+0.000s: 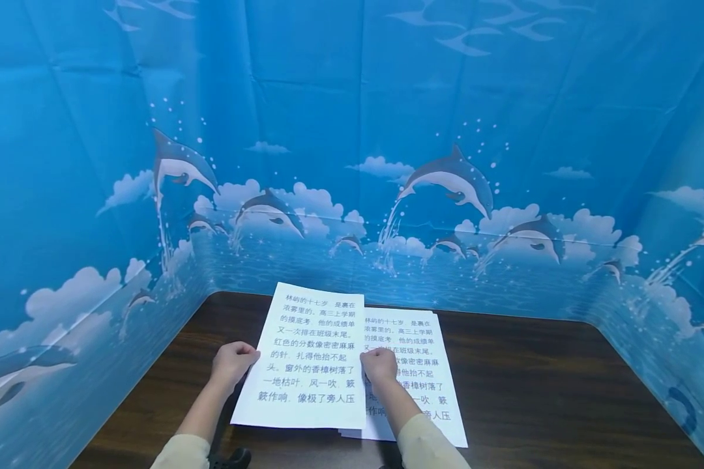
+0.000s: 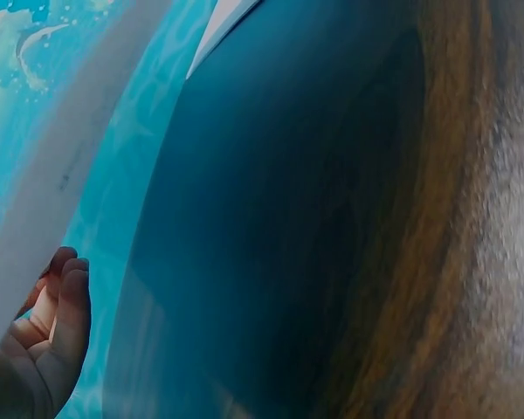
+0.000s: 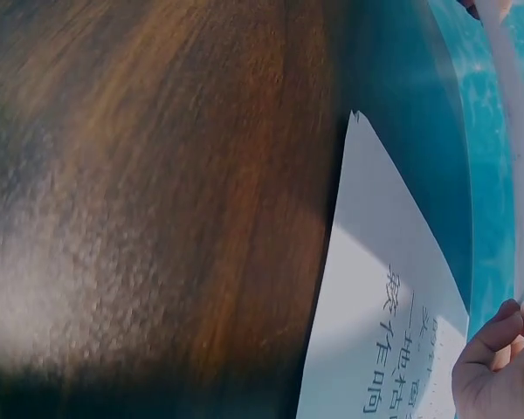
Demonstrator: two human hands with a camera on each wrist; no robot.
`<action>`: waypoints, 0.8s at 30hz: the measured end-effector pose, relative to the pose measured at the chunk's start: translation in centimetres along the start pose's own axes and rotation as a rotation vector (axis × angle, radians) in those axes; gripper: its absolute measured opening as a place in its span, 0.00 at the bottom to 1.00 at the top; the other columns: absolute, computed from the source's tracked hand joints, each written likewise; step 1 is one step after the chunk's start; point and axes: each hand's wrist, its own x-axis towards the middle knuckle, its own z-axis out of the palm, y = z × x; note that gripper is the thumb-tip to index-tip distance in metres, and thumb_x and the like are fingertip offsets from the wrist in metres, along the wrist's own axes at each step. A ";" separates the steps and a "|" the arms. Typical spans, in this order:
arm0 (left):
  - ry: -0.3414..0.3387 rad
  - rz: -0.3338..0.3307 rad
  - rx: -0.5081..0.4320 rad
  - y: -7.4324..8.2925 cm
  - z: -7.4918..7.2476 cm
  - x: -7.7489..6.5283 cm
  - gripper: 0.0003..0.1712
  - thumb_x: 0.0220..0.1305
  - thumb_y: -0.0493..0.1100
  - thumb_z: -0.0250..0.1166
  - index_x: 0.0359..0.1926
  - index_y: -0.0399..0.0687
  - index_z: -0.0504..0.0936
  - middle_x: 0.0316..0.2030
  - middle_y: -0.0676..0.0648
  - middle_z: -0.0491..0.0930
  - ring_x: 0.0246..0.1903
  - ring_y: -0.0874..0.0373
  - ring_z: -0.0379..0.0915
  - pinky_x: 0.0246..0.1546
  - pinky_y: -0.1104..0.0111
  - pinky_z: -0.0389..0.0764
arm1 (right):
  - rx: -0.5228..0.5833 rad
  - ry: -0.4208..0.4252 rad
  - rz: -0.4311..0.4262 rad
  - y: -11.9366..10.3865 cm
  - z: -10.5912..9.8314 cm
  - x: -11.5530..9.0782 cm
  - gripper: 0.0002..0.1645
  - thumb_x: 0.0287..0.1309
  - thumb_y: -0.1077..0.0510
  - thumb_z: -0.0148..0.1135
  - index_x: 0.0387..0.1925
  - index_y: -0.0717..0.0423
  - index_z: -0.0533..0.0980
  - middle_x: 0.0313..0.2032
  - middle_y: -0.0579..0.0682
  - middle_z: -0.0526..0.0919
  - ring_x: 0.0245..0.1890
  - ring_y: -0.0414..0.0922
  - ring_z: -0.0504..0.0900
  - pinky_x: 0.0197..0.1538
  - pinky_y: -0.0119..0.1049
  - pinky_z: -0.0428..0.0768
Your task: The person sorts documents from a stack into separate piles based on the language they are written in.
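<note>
From here I see a printed page (image 1: pixel 313 358) held up over the desk (image 1: pixel 534 384), its face turned to the person, the lines running upright for reading. The left hand (image 1: pixel 230 366) pinches one long edge and the right hand (image 1: pixel 380 366) pinches the other, so the grip is a light pinch on both sides at nearly matching height. That makes sense to me: paper this limp would likely sag from a single hold, while two pinches at the edges steady it and leave the print uncovered. The wrist views catch it almost edge-on, clear of the wood, so I can't fairly say whether it is one sheet or a few together.

Just to the right, a stack of paper (image 1: pixel 431 374) lies flat on the desk, partly hidden behind the printed page and the right hand. It shows the same opening text, facing the same way, and sits, I'd judge, within easy reach. Slightly uneven edges suggest several sheets.

Around the desk's far edge and sides hangs a blue dolphin backdrop (image 1: pixel 328 98), probably there to screen off the surroundings.
</note>
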 end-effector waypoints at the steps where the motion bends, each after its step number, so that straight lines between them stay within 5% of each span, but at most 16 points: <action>1: -0.002 -0.002 -0.002 -0.1 -0.1 0.0 0.11 0.57 0.39 0.56 0.34 0.33 0.75 0.27 0.42 0.73 0.26 0.52 0.68 0.16 0.74 0.65 | 0.000 -0.001 0.000 0.0 0.1 0.0 0.06 0.49 0.60 0.56 0.24 0.60 0.73 0.27 0.52 0.72 0.26 0.45 0.71 0.23 0.31 0.68; 24: 0.038 0.001 0.137 -1.8 -2.0 1.3 0.11 0.57 0.38 0.55 0.34 0.31 0.74 0.26 0.41 0.72 0.25 0.52 0.68 0.22 0.66 0.70 | -0.028 -0.008 -0.033 -1.2 2.6 -1.2 0.06 0.48 0.61 0.57 0.21 0.60 0.72 0.22 0.51 0.72 0.23 0.44 0.71 0.26 0.35 0.71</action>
